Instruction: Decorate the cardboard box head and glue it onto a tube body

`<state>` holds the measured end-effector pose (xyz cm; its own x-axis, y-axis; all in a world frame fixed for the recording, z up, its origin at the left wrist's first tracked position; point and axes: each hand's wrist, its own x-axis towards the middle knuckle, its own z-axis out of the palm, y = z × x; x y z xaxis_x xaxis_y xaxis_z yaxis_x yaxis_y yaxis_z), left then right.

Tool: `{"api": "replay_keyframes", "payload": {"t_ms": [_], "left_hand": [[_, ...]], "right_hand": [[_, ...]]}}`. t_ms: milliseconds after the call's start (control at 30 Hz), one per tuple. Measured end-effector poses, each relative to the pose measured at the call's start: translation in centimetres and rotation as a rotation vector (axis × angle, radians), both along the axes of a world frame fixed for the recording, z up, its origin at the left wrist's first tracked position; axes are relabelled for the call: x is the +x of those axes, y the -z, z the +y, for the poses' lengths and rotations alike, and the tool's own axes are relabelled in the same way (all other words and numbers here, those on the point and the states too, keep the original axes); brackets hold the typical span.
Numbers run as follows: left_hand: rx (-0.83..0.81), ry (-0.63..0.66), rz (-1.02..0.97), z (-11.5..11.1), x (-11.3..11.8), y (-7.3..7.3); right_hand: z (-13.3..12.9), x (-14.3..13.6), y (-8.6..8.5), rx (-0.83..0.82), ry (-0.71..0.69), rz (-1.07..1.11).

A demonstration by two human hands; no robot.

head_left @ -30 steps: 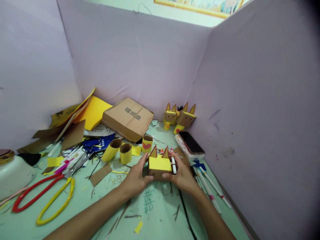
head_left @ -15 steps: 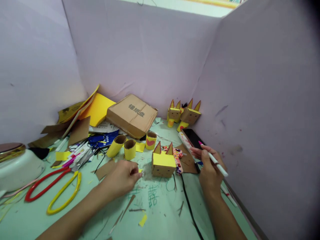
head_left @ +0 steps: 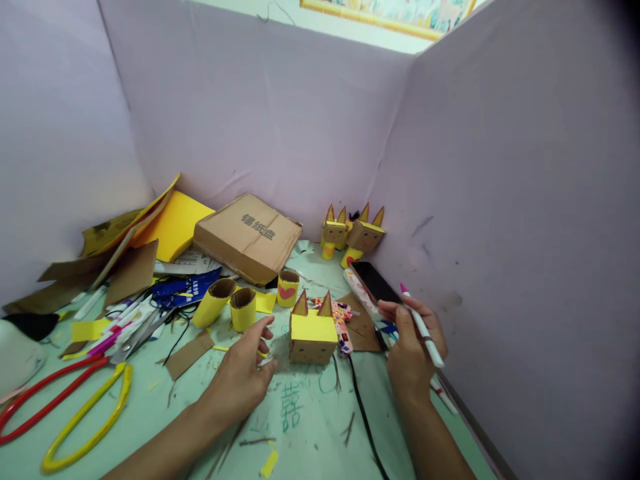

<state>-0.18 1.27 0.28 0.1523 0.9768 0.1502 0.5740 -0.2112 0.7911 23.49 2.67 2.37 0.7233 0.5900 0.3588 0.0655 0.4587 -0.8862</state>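
Note:
My left hand [head_left: 244,370] is just above the table, fingers parted, beside the small cardboard box head [head_left: 313,343]. That head has a yellow top, two pointed ears and two small dots on its front. A small white scrap [head_left: 265,360] shows by my left thumb; whether they touch is unclear. My right hand [head_left: 414,343] grips a white marker [head_left: 424,328] with its pink tip pointing up and away. The fingertips of that hand lie near the lower end of a dark phone [head_left: 375,281], which leans on a patterned white item.
Yellow cardboard tubes [head_left: 243,310] stand behind my left hand. Large scissors [head_left: 100,400], pens and cardboard scraps lie left. A flat brown box [head_left: 250,237] rests at the back; finished box figures [head_left: 365,237] stand back right. A black cable [head_left: 365,413] runs forward. Pale walls surround the table.
My left fingers have spread from a pinch near the white scrap. My right hand keeps the marker by the phone. The camera view has shifted right and slightly up.

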Motion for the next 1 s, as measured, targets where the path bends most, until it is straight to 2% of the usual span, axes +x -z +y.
{"api": "replay_keyframes", "payload": {"t_ms": [100,200,300,400,500,600,733,867,1000], "left_hand": [[-0.013,-0.024,-0.045,0.4,0.2,0.8],[0.037,-0.051,-0.044,0.5,-0.1,0.8],[0.167,-0.104,-0.046,0.3,-0.8,-0.7],[0.287,-0.194,-0.087,0.1,-1.5,-2.6],[0.236,-0.239,-0.140,0.1,-1.8,-3.5],[0.058,-0.153,-0.207,0.3,-1.5,-2.7],[-0.088,-0.008,-0.227,0.8,-0.7,-0.6],[-0.078,0.074,-0.270,1.6,0.6,0.7],[-0.081,0.182,-0.336,2.3,1.8,0.9]], "right_hand": [[0.1,0.2,0.5,0.017,-0.009,-0.023],[0.3,0.4,1.1,0.055,-0.132,-0.070],[0.3,0.4,1.4,0.042,-0.270,-0.115],[0.4,0.5,1.4,0.017,-0.235,-0.159],[0.6,0.7,1.5,0.014,-0.247,-0.198],[0.8,0.9,2.0,-0.085,-0.468,-0.240],[0.9,0.5,3.1,-0.280,-0.778,-0.278],[1.2,-0.3,3.9,-0.344,-0.871,-0.314],[1.4,-0.7,3.6,-0.402,-0.836,-0.373]]}}
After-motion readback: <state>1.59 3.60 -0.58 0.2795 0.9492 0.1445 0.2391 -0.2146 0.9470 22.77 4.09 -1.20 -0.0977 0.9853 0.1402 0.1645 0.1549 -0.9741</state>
